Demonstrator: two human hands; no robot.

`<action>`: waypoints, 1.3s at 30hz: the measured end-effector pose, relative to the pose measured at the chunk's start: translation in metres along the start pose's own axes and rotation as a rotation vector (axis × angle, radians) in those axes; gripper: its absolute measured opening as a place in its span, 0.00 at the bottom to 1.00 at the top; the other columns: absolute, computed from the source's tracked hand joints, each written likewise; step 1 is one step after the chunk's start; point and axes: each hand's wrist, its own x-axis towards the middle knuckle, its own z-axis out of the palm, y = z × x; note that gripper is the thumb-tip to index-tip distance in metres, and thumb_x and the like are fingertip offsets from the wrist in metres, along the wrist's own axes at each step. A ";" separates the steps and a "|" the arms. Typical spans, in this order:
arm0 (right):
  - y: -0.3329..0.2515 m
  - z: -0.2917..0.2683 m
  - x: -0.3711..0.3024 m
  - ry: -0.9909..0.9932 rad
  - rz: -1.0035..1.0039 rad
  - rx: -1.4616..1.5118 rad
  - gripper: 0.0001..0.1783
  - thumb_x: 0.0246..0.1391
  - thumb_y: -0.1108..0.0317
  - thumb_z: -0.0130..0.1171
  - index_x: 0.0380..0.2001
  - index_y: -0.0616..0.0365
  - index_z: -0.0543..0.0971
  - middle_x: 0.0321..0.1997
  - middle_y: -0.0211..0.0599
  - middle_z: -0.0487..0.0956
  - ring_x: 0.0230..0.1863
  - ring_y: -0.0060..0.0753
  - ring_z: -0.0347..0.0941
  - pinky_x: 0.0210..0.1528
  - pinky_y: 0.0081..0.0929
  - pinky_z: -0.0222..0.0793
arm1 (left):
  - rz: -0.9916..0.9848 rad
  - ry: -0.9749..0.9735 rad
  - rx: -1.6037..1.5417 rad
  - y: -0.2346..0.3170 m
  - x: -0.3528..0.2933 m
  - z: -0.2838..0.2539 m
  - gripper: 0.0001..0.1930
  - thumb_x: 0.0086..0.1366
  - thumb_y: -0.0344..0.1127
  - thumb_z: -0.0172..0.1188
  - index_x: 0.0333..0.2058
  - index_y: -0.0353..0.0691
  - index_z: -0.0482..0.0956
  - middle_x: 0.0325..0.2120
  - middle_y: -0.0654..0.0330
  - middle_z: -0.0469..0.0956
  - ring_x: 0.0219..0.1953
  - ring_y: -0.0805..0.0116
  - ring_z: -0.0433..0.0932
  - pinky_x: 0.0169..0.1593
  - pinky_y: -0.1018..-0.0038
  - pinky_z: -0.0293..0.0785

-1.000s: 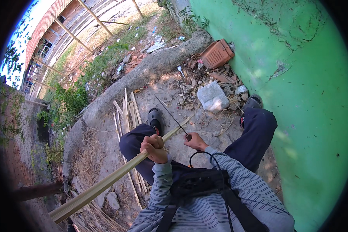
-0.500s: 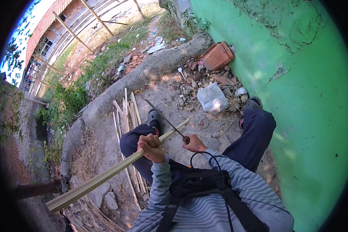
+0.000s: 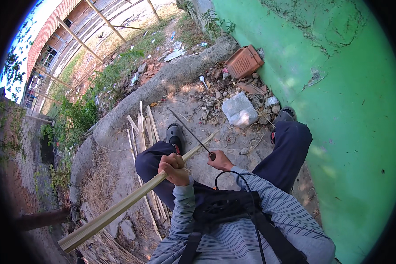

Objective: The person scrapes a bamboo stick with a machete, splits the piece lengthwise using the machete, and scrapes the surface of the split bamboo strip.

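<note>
Pale wood strip [image 3: 114,208]: slanting over the left thigh [image 3: 150,159], unsevered along its visible length.
Left hand [image 3: 174,169]: closed around it.
Right hand [image 3: 222,161]: curled on a thin dark-handled blade [image 3: 190,132] crossing the strip's far end; contact unclear.
Seemingly done: narrow strips [image 3: 154,124] beside the left shoe [image 3: 174,133].
Remaining: the held piece, apparently unfinished.

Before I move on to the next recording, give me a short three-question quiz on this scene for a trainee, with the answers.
1. Which hand holds the long-bladed tool: A) left, B) right?
2. True or false: neither hand touches the long pale strip.
3. Fill in the blank: the wall on the person's right is coloured ____.

Key:
1. B: the right hand is closed on its dark handle.
2. False: the left hand has its grip around the strip.
3. Green.
</note>
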 end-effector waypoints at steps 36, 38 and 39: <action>-0.016 0.007 -0.011 0.034 0.018 0.204 0.12 0.48 0.68 0.66 0.25 0.60 0.73 0.22 0.24 0.70 0.26 0.17 0.65 0.32 0.24 0.63 | -0.021 0.050 0.141 0.001 0.011 0.030 0.33 0.78 0.65 0.33 0.22 0.43 0.52 0.20 0.64 0.55 0.24 0.71 0.56 0.31 0.72 0.61; -0.003 0.007 -0.010 0.033 0.048 0.188 0.11 0.48 0.68 0.66 0.25 0.60 0.73 0.21 0.24 0.71 0.26 0.17 0.65 0.32 0.24 0.64 | -0.003 0.056 0.143 0.002 0.012 0.031 0.33 0.78 0.64 0.33 0.22 0.43 0.52 0.20 0.64 0.55 0.24 0.71 0.56 0.31 0.72 0.61; -0.001 0.007 -0.010 0.038 0.061 0.161 0.11 0.48 0.68 0.66 0.26 0.61 0.74 0.21 0.25 0.71 0.26 0.18 0.66 0.32 0.24 0.65 | 0.018 0.062 0.149 0.002 0.013 0.030 0.32 0.79 0.64 0.33 0.22 0.43 0.52 0.20 0.64 0.56 0.24 0.70 0.57 0.31 0.72 0.61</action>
